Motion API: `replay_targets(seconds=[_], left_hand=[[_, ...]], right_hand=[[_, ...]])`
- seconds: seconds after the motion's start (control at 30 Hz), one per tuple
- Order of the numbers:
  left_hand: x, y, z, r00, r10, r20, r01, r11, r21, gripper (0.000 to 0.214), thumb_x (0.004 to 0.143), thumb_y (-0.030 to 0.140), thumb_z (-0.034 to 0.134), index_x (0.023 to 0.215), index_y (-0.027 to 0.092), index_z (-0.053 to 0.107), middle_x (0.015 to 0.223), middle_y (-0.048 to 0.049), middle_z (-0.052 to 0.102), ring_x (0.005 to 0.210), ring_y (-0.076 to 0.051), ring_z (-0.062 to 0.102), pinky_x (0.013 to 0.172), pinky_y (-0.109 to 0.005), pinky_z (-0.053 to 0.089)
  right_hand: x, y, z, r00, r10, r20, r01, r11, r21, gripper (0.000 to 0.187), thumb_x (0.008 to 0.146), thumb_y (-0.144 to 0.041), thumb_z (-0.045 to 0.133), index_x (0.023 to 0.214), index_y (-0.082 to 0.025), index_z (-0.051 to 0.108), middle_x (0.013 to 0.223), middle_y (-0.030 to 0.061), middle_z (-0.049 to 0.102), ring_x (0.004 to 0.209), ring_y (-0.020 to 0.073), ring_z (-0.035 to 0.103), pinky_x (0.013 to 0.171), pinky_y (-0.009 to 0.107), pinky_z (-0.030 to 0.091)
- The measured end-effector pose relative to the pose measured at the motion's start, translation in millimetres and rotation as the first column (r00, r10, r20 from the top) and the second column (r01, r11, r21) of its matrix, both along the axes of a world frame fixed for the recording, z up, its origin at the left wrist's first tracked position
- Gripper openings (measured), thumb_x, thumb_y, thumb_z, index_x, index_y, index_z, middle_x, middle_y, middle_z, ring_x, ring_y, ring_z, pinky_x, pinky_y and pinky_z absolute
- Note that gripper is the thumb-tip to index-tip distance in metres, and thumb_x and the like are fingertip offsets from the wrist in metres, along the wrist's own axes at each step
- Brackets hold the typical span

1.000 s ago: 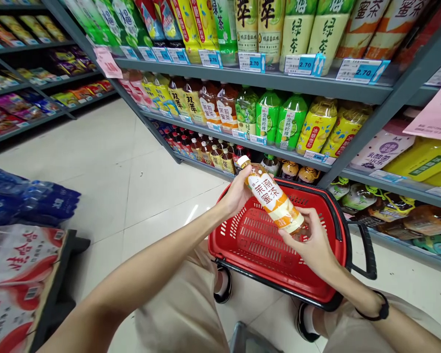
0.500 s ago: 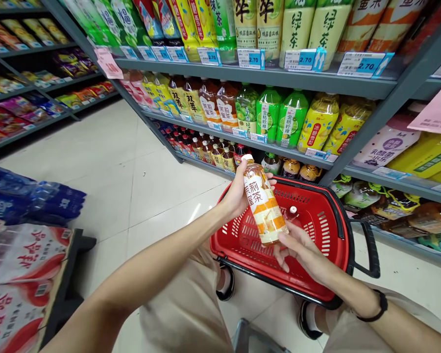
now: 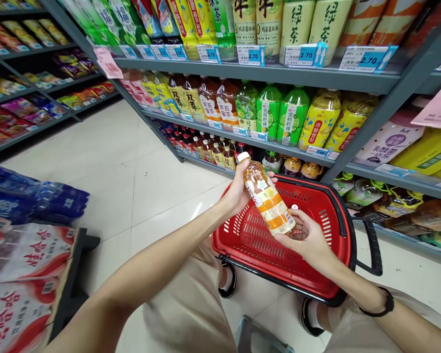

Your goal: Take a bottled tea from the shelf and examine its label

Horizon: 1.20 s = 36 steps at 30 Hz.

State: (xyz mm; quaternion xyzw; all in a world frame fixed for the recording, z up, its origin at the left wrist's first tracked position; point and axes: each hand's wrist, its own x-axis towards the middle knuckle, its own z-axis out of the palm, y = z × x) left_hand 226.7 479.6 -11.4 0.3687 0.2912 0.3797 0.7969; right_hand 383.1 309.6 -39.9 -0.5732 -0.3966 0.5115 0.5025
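Observation:
A tea bottle (image 3: 269, 198) with a white cap and an orange, white and cream label lies tilted between my hands. My left hand (image 3: 238, 189) is wrapped around its upper part below the cap, with fingertips showing on the far side. At the base, my right hand (image 3: 306, 233) holds the bottle between thumb and fingers. Beneath it stands a red shopping basket (image 3: 250, 262) with slotted sides and a black rim. Inside the basket, a white cap (image 3: 295, 207) shows behind the bottle; the rest of that item is hidden.
Shelves (image 3: 257, 73) of bottled drinks with price tags run across the front. The basket's black handle (image 3: 375, 255) sticks out to the right. Blue shrink-wrapped bottles (image 3: 33, 196) and white-and-red packs (image 3: 25, 274) are stacked at left. Snack shelves (image 3: 29, 88) stand further back.
The bottle has turned about its length, so its label's side print and barcode now face me. My right hand has shifted up and right, its fingers now around the base.

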Motion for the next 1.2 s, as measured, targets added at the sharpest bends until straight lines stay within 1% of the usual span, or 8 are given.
replay_targets(seconds=[0.2, 0.33, 0.47, 0.57, 0.73, 0.93, 1.1, 1.2], left_hand=[[1.1, -3.0, 1.9, 0.999, -0.021, 0.025, 0.021, 1.000, -0.012, 0.053, 0.088, 0.067, 0.066, 0.105, 0.017, 0.071, 0.110, -0.0122, 0.080, 0.106, -0.029, 0.077, 0.100, -0.044, 0.059], [2.6, -5.4, 6.3, 0.999, 0.022, 0.042, -0.019, 0.997, -0.080, 0.049, 0.091, 0.063, 0.062, 0.099, 0.016, 0.072, 0.102, -0.0118, 0.080, 0.097, -0.026, 0.077, 0.096, -0.042, 0.061], [1.1, -4.5, 14.4, 0.995, 0.071, 0.073, -0.059, 0.985, -0.162, 0.042, 0.093, 0.053, 0.059, 0.097, 0.014, 0.073, 0.094, -0.0104, 0.080, 0.086, -0.023, 0.078, 0.093, -0.041, 0.063], [-1.4, -2.9, 20.0, 0.992, 0.092, 0.091, -0.072, 0.978, -0.197, 0.039, 0.093, 0.049, 0.060, 0.097, 0.012, 0.073, 0.091, -0.0098, 0.080, 0.082, -0.022, 0.077, 0.094, -0.041, 0.063], [-4.8, -0.4, 21.7, 0.986, 0.109, 0.130, -0.083, 0.979, -0.189, 0.040, 0.093, 0.049, 0.059, 0.097, 0.011, 0.073, 0.089, -0.0097, 0.079, 0.081, -0.022, 0.078, 0.098, -0.043, 0.062], [-7.2, 0.8, 21.2, 0.986, 0.103, 0.130, -0.078, 0.981, -0.180, 0.037, 0.089, 0.049, 0.066, 0.096, 0.013, 0.072, 0.094, -0.0115, 0.080, 0.096, -0.026, 0.079, 0.105, -0.046, 0.059], [-7.9, 1.6, 19.3, 0.988, 0.090, 0.123, -0.072, 0.986, -0.149, 0.038, 0.088, 0.049, 0.067, 0.098, 0.013, 0.072, 0.095, -0.0114, 0.080, 0.099, -0.027, 0.078, 0.106, -0.048, 0.058], [-7.9, 2.3, 16.8, 0.990, 0.079, 0.121, -0.061, 0.988, -0.140, 0.037, 0.088, 0.049, 0.067, 0.098, 0.013, 0.072, 0.097, -0.0114, 0.080, 0.099, -0.027, 0.078, 0.105, -0.049, 0.058]], right_hand=[[-2.7, 0.5, -10.6, 0.999, -0.052, 0.005, 0.052, 0.999, 0.000, 0.066, 0.066, -0.043, 0.098, 0.120, -0.023, 0.066, 0.114, 0.0090, 0.077, 0.098, 0.0277, 0.072, 0.092, 0.044, 0.057], [-9.4, 1.5, -2.8, 0.974, 0.011, -0.226, -0.040, 0.992, -0.124, 0.054, 0.064, -0.042, 0.099, 0.104, -0.020, 0.070, 0.098, 0.0061, 0.076, 0.083, 0.0217, 0.069, 0.069, 0.033, 0.058], [-11.4, 2.6, 4.6, 0.798, 0.128, -0.589, -0.271, 0.949, -0.159, 0.047, 0.084, -0.058, 0.081, 0.104, -0.017, 0.070, 0.098, 0.0106, 0.073, 0.082, 0.0230, 0.068, 0.048, 0.027, 0.052], [-10.0, 2.0, 5.5, 0.699, 0.250, -0.670, -0.405, 0.911, -0.082, 0.050, 0.092, -0.060, 0.070, 0.116, -0.016, 0.068, 0.108, 0.0166, 0.075, 0.090, 0.0277, 0.072, 0.049, 0.031, 0.057], [-8.7, 2.6, 4.5, 0.837, 0.238, -0.492, -0.290, 0.957, -0.031, 0.047, 0.088, -0.055, 0.080, 0.112, -0.017, 0.067, 0.100, 0.0125, 0.075, 0.080, 0.0220, 0.072, 0.048, 0.025, 0.056], [-9.4, 7.7, -4.4, 0.961, 0.081, -0.266, -0.092, 0.995, -0.027, 0.053, 0.072, -0.052, 0.094, 0.102, -0.022, 0.063, 0.094, 0.0048, 0.074, 0.059, 0.0127, 0.061, 0.041, 0.023, 0.045], [-8.1, 3.4, -16.7, 0.997, -0.041, -0.062, 0.046, 0.996, 0.077, 0.058, 0.067, -0.041, 0.099, 0.103, -0.026, 0.057, 0.112, 0.0058, 0.073, 0.096, 0.0234, 0.071, 0.070, 0.031, 0.058], [-5.3, 0.7, -19.6, 0.991, -0.083, 0.105, 0.070, 0.990, 0.122, 0.063, 0.067, -0.044, 0.098, 0.106, -0.028, 0.053, 0.118, 0.0068, 0.069, 0.104, 0.0261, 0.069, 0.077, 0.035, 0.059]])
